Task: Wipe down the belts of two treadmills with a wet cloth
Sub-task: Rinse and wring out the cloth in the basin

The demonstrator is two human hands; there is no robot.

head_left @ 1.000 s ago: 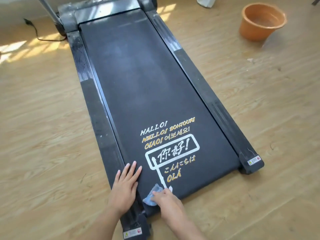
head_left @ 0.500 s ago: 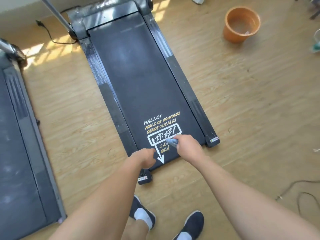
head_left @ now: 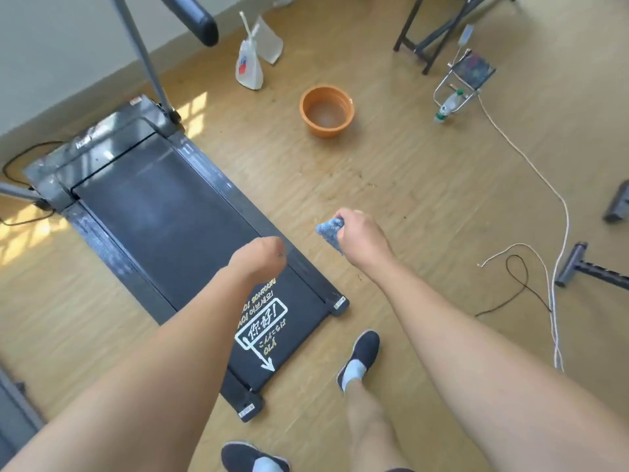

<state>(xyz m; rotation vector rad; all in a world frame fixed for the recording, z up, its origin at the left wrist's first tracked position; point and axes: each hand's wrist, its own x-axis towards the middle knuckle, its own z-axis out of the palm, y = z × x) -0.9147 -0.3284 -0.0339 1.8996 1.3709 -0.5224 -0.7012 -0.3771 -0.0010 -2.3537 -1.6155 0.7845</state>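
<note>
Wood floor (head_left: pixel 425 185), person standing at the rear end of a treadmill (head_left: pixel 102 155). Its black belt (head_left: pixel 163 212) runs away up-left, with white and yellow greeting print (head_left: pixel 263 330) at the near end. Edge of a second treadmill (head_left: pixel 10 410) shows bottom left.

Both bare forearms reach forward and down, hands raised clear of the machine.
- Left hand (head_left: pixel 258 258): back of hand up, hanging over the belt's right side near the rail. Fingers fold under and are hidden, so I cannot tell if it is clenched or loose. Nothing seen in it.
- Right hand (head_left: pixel 360 236): off the treadmill's right side, above bare floor, knuckles up, fingers curled tight round a bunched blue cloth (head_left: pixel 328 233). The cloth pokes out on the hand's left side. It touches neither belt nor floor.

Containers:
- Orange basin (head_left: pixel 326 110): upright on the floor, right of the treadmill's front end, well apart from both hands. Pale inside, maybe shallow water, hard to tell.
- White plastic bag (head_left: pixel 250 68): upright by the wall, beyond the basin, contents hidden.
- Plastic bottle (head_left: pixel 446 109): tipped against a small folding stool (head_left: pixel 471 73) at far right; fill level unclear.

A white cord (head_left: pixel 531 172) trails across the floor on the right. Dark shoes (head_left: pixel 360 356) and white socks at the bottom.
</note>
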